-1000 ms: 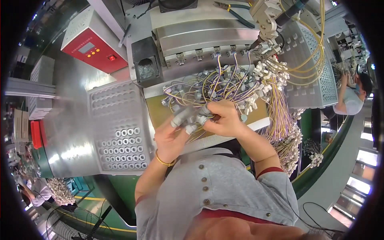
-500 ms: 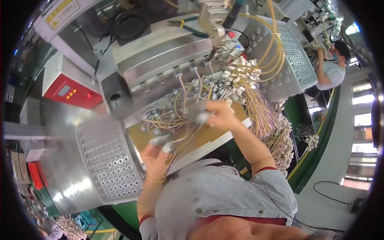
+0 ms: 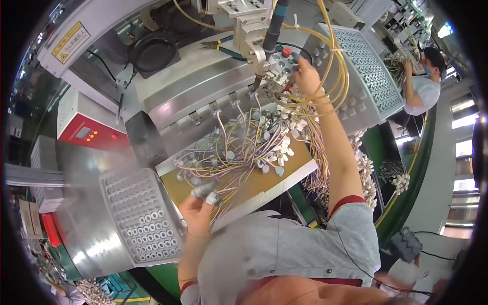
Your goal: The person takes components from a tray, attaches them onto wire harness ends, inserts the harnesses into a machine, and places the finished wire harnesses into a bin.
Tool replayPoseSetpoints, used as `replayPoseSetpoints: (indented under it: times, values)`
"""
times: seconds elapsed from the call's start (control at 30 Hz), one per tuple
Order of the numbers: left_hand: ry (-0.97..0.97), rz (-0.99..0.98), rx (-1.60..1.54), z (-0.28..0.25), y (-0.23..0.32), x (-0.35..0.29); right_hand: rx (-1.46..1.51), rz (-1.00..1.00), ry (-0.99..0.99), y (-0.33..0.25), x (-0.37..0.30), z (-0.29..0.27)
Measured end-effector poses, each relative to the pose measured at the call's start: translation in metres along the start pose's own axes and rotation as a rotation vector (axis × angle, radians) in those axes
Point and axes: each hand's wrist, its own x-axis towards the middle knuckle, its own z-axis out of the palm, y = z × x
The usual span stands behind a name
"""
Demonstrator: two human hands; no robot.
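Fingers of the left hand [image 3: 199,211] curl around a small cluster of grey cylindrical parts [image 3: 206,190] with thin wires trailing from them, held just above the near edge of a tan work board [image 3: 264,184]. Fingers of the right hand [image 3: 307,77] are bent at the far side of the bench, up against a small control block with a red button [image 3: 287,52]; whether they pinch a wire or only rest there cannot be told from this view.

Between the two hands lies a tangle of yellow and purple wires [image 3: 239,150] dotted with white connectors, spread over the board and spilling off its right edge.

Risks, as a judgement: the right forearm crosses straight over the loose wires, so drawing it back could snag a loop and drag connectors off the board. The parts in the left hand are tethered to the same tangle (a tug on either end pulls the other), so they could slip from the grip or strain a lead. The hand is also close to the red button and could bump it.

Pose: the right arm is stretched nearly straight, reaching forward and up. The left arm is bent, elbow close to the body, palm facing inward beside a perforated metal tray [image 3: 140,216].
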Motion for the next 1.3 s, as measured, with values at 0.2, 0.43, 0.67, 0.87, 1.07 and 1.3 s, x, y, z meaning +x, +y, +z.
replayPoseSetpoints:
  times: [0.2,0.43,0.67,0.87,1.07,1.3]
  values:
    - [0.098,-0.046,-0.04,-0.004,0.005,0.003,0.759,0.419,-0.257,-0.093,-0.096,-0.033]
    - [0.103,0.053,-0.109,0.015,0.009,0.012,1.099,0.094,-0.607,-0.229,-0.127,-0.062]
    - [0.052,-0.076,-0.246,0.005,-0.005,0.006,1.04,0.001,-0.601,-0.233,-0.119,-0.062]
    - [-0.046,0.053,-0.163,0.017,0.001,0.004,0.86,0.031,-0.683,-0.228,-0.117,-0.071]
    - [-0.055,0.136,-0.093,0.016,0.001,0.002,0.805,-0.111,-0.62,-0.225,-0.116,-0.071]
    - [-0.062,0.16,-0.048,0.014,-0.007,0.001,0.957,-0.077,-0.544,-0.225,-0.119,-0.06]
